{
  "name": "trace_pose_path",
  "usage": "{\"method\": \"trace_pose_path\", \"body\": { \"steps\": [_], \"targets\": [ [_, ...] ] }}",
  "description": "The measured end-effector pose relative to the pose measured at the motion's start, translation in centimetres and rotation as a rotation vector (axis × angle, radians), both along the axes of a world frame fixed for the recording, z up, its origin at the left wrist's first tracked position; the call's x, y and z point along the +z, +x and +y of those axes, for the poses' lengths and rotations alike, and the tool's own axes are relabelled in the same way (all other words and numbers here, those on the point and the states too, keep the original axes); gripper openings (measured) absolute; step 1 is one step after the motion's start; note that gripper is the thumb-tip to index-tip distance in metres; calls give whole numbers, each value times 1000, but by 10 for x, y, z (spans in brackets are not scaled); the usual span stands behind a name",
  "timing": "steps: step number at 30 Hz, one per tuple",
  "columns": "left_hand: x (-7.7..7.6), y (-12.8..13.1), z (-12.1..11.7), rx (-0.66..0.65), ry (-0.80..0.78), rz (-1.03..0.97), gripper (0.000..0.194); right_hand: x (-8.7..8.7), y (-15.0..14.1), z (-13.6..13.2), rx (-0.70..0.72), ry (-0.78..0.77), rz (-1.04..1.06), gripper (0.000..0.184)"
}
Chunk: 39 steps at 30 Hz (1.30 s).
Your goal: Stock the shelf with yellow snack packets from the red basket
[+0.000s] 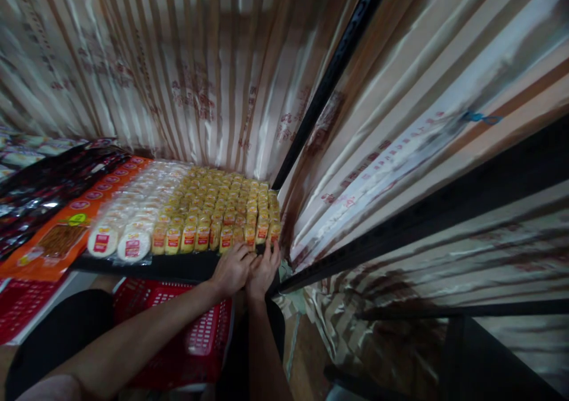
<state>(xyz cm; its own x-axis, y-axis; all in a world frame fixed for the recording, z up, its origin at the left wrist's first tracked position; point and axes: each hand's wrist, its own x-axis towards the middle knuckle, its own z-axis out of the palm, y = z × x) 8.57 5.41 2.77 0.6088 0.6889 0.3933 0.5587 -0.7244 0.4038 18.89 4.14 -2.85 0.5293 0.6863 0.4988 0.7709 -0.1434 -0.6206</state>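
Rows of small yellow snack packets (202,235) with red and yellow labels stand packed on the right end of a dark shelf. At their front edge, my left hand (233,266) is closed, its fingers curled against a front packet. Close beside it, my right hand (262,273) has its fingertips on the packets at the right corner, thumb and fingers bent around the front one. The two hands touch each other. Parts of the fingertips are dim and partly hidden against the packets.
Left of the yellow packets lie round white packs (134,245), an orange bag (57,238) and dark shiny packs (57,184). Below the shelf is a red basket (208,330). Striped sheeting (200,63) hangs behind, with black metal posts (329,92) at right.
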Motion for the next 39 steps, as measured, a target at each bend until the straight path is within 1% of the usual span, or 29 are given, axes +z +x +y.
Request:
{"method": "trace_pose_path", "body": {
  "steps": [2, 5, 8, 12, 15, 18, 20, 22, 26, 28, 30, 34, 37, 39],
  "targets": [
    [-9, -10, -14, 9, -50, -35, 30, 1, -1, -3, 15, 27, 20, 46],
    [-22, -22, -31, 70, -106, -89, 36, 2, -2, -4, 71, 45, 19, 41],
    [-29, -29, -40, 117, -137, -149, 37, 2, -2, -4, 93, 46, -1, 40],
    [-33, -37, -51, 88, -203, -198, 37, 1, -5, -11, 113, 66, 49, 39],
    [-39, -46, -63, 58, -265, -206, 34, 0, -7, -16, 126, 29, 91, 41],
    [-44, -56, -74, 39, -325, -163, 34, 2, -7, -13, 105, -26, 75, 43],
    [-45, -61, -78, 23, -351, -142, 37, 4, -6, -7, 123, -50, 35, 44],
    [-43, -65, -78, 16, -364, -143, 39, 6, -7, -2, 136, -71, -10, 45],
    [-38, -69, -71, 44, -371, -154, 37, 10, -10, 4, 103, -136, -62, 48],
    [-38, -68, -66, 43, -370, -155, 35, 10, -11, 4, 95, -146, -50, 48],
    [-37, -67, -62, 27, -363, -184, 34, 10, -12, 3, 91, -121, -15, 47],
    [-33, -56, -47, 32, -308, -310, 36, 6, -10, 2, 73, -46, 82, 46],
    [-26, -43, -32, 59, -246, -359, 35, 4, -7, 2, 77, -49, 107, 42],
    [-20, -33, -20, 101, -199, -377, 36, 4, -5, 2, 91, -64, 93, 39]
  ]
}}
